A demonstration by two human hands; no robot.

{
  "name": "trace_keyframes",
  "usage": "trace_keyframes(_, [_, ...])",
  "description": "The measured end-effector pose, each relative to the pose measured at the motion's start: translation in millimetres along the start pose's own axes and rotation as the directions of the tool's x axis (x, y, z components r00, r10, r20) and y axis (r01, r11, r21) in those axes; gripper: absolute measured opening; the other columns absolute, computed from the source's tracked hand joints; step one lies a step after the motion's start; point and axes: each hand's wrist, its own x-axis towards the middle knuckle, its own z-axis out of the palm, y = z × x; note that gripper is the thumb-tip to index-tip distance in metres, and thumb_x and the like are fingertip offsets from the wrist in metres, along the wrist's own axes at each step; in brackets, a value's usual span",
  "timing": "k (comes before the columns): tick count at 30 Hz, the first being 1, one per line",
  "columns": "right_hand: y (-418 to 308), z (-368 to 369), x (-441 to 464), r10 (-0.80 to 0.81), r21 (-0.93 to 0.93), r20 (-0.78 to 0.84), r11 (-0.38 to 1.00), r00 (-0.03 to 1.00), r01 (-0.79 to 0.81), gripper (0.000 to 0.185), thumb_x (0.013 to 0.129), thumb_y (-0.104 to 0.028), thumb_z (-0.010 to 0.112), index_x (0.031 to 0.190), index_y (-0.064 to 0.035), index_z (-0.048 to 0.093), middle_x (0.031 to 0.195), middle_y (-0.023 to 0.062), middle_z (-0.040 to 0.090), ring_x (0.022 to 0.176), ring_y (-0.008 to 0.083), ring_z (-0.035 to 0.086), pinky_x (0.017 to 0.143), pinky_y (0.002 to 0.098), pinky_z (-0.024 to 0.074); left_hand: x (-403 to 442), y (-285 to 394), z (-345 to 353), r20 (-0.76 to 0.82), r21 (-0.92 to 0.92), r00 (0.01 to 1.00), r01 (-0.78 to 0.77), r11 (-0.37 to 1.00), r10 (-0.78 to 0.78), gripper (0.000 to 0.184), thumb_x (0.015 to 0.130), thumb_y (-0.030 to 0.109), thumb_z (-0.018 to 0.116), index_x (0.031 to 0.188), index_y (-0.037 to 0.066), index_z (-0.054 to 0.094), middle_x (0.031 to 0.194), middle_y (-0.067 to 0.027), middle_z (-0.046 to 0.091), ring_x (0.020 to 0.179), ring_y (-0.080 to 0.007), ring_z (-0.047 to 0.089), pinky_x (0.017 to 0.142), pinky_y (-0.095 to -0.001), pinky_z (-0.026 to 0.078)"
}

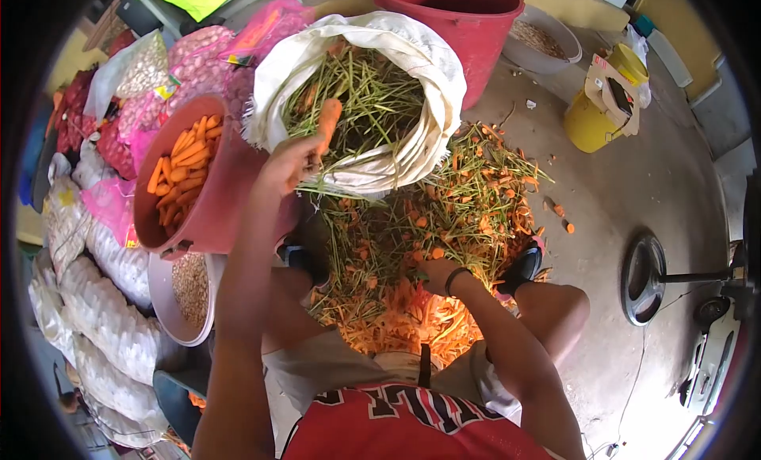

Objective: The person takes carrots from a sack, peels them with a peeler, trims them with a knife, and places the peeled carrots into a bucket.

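Observation:
My left hand is closed around a carrot, which points up at the near rim of a white woven sack. Inside the sack are green carrot stalks and some carrots. Lower down, between my knees, my right hand is closed over the peelings; what its fingers hold is too small to make out. Orange carrot peelings lie heaped below it, with cut stalks and carrot ends scattered beyond. Left of my left arm stands a red bucket holding many orange carrots.
Another red bucket stands behind the sack. Pink net bags and white sacks line the left side, beside a basin. At right are a yellow bucket and a round black base with a pole.

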Motion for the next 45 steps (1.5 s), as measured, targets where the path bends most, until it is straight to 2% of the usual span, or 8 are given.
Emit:
trace_keyframes(7, [-7, 11, -32, -0.028, 0.075, -0.214, 0.996, 0.976, 0.045, 0.036, 0.089, -0.027, 0.060, 0.119, -0.0067, 0.056, 0.104, 0.0182, 0.065, 0.093, 0.0342, 0.063, 0.078, 0.0477, 0.0503, -95, -51, 63, -0.208, -0.608, 0.935, -0.354, 0.710, 0.288, 0.060, 0.093, 0.031, 0.062, 0.139, 0.006, 0.035, 0.140, -0.0199, 0.032, 0.126, -0.0329, 0.044, 0.111, -0.0485, 0.038])
trace_keyframes(15, [-27, 34, -57, 0.095, 0.276, -0.896, 0.884, 0.433, 0.377, 0.030, 0.085, -0.018, 0.061, 0.110, -0.0017, 0.063, 0.096, 0.0255, 0.067, 0.086, 0.0390, 0.066, 0.075, 0.0464, 0.0521, -146, -145, 135, -0.160, -0.671, 0.907, -0.390, 0.630, 0.391, 0.014, 0.097, 0.017, 0.055, 0.109, 0.010, 0.054, 0.109, -0.0038, 0.059, 0.109, -0.0182, 0.059, 0.101, -0.0389, 0.052])
trace_keyframes(22, [-34, 29, -62, 0.098, 0.219, -0.955, 0.869, 0.279, 0.443, 0.025, 0.084, -0.018, 0.059, 0.104, -0.0043, 0.065, 0.081, 0.0249, 0.065, 0.073, 0.0376, 0.066, 0.067, 0.0426, 0.0512, -179, -179, 166, -0.119, -0.730, 0.932, -0.315, 0.607, 0.341, 0.010, 0.096, 0.012, 0.057, 0.104, 0.008, 0.053, 0.109, -0.0061, 0.059, 0.107, -0.0180, 0.061, 0.102, -0.0377, 0.051])
trace_keyframes(30, [10, 53, -14, 0.154, 0.272, -0.428, 0.962, 0.891, -0.036, 0.032, 0.086, -0.032, 0.057, 0.100, -0.0035, 0.064, 0.077, 0.0199, 0.065, 0.073, 0.0341, 0.064, 0.070, 0.0454, 0.0515, -172, -186, 138, -0.129, -0.659, 0.914, -0.368, 0.656, 0.384, 0.020, 0.098, 0.019, 0.055, 0.115, 0.009, 0.051, 0.113, -0.0051, 0.057, 0.112, -0.0224, 0.058, 0.100, -0.0430, 0.050])
trace_keyframes(33, [7, 61, -10, 0.161, 0.258, -0.341, 0.963, 0.926, -0.072, 0.035, 0.086, -0.035, 0.056, 0.100, -0.0037, 0.065, 0.080, 0.0193, 0.065, 0.076, 0.0326, 0.063, 0.073, 0.0459, 0.0505, -188, -132, 133, -0.155, -0.568, 0.910, -0.401, 0.719, 0.384, 0.029, 0.099, 0.024, 0.054, 0.122, 0.007, 0.050, 0.113, -0.0063, 0.057, 0.110, -0.0249, 0.058, 0.099, -0.0462, 0.048])
trace_keyframes(36, [7, 64, -21, -0.060, 0.143, -0.649, 0.969, 0.759, 0.200, 0.034, 0.086, -0.035, 0.057, 0.099, -0.0044, 0.065, 0.080, 0.0194, 0.065, 0.076, 0.0324, 0.063, 0.073, 0.0455, 0.0504, -174, -118, 111, -0.011, -0.552, 0.891, -0.384, 0.740, 0.453, 0.028, 0.100, 0.025, 0.052, 0.121, 0.007, 0.050, 0.112, -0.0075, 0.058, 0.107, -0.0234, 0.059, 0.095, -0.0438, 0.050])
trace_keyframes(40, [-18, 36, -62, 0.041, 0.252, -0.741, 0.942, 0.670, 0.221, 0.039, 0.086, -0.028, 0.063, 0.115, -0.0026, 0.063, 0.085, 0.0207, 0.068, 0.071, 0.0311, 0.066, 0.069, 0.0436, 0.0539, -165, -133, 107, 0.042, -0.210, 0.981, -0.179, 0.961, 0.192, 0.041, 0.094, 0.031, 0.062, 0.122, 0.001, 0.055, 0.097, -0.0089, 0.063, 0.083, -0.0171, 0.064, 0.075, -0.0318, 0.053])
trace_keyframes(45, [-41, 36, -85, -0.030, 0.154, -0.808, 0.953, 0.588, 0.260, 0.037, 0.086, -0.021, 0.062, 0.118, -0.0021, 0.062, 0.098, 0.0228, 0.067, 0.085, 0.0351, 0.067, 0.077, 0.0447, 0.0540, -172, -160, 127, 0.028, 0.241, 0.965, -0.261, 0.935, 0.263, 0.040, 0.089, 0.037, 0.069, 0.101, -0.001, 0.068, 0.078, -0.0035, 0.064, 0.068, -0.0091, 0.054, 0.062, -0.0263, 0.044])
